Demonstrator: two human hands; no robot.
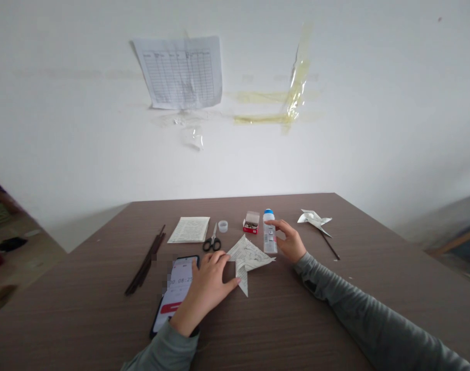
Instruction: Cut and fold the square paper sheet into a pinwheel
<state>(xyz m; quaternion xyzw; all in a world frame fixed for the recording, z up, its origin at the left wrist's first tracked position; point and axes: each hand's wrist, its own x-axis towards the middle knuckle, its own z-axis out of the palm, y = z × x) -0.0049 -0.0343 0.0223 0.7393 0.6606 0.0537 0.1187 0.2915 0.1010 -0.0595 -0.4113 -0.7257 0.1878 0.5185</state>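
A pinwheel shape folded from printed paper [247, 256] lies on the table in front of me. My left hand [211, 281] is at its left side, with the fingertips on the upper left blade and the thumb at the lower blade, gripping it lightly. To the right, my right hand [291, 241] has its fingers around a clear glue bottle [270, 239] with a blue cap. The forefinger crosses the bottle's upper part. Behind the paper shape, a small red box [250, 230] with its clear lid raised holds small metal pieces, too small to name.
Black-handled scissors [212, 243], a small clear cap [223, 226] and folded printed paper [189, 230] lie behind my left hand. A phone showing a timer [176, 291] is partly under that forearm. Dark sticks [145, 263] lie left; a finished pinwheel on a stick [314, 220] lies right.
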